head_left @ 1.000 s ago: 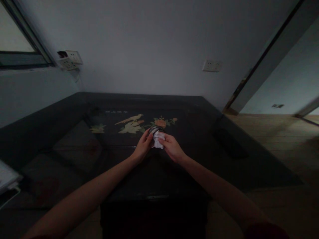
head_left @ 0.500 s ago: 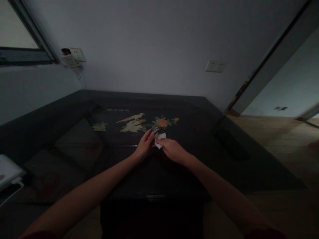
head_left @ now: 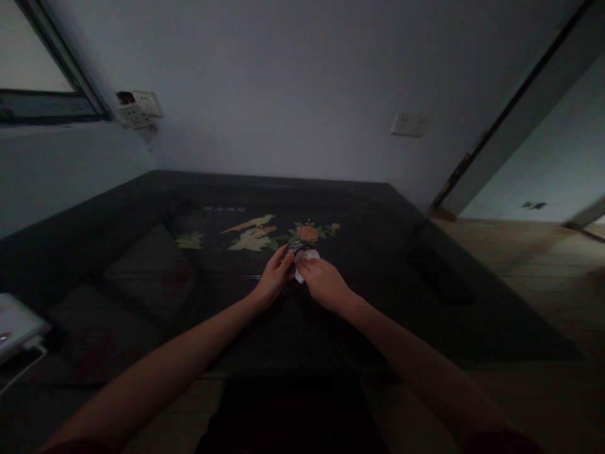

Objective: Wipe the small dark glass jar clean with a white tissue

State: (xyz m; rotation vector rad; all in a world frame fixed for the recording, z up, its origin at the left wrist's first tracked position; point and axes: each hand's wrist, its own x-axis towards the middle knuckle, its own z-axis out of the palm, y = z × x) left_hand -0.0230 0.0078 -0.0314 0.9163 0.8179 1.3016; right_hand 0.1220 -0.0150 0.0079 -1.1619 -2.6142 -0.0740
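Over the dark tabletop, both hands meet in the middle of the head view. My left hand is closed around a small dark, shiny object with a rounded rim; its kind is hard to make out in the dim light. In my right hand is a crumpled white tissue, pressed against that object's near side. The right fingers cover much of the tissue. Beyond the hands, the table bears a picture of a bird and an orange flower.
A flat black object lies on the table at the right. At the left edge stands a white device with a white cable. Wall sockets are on the wall behind, and wooden floor shows at the right.
My right hand has shifted slightly up and left over the tissue, covering more of it. My left hand keeps its hold on the dark object.
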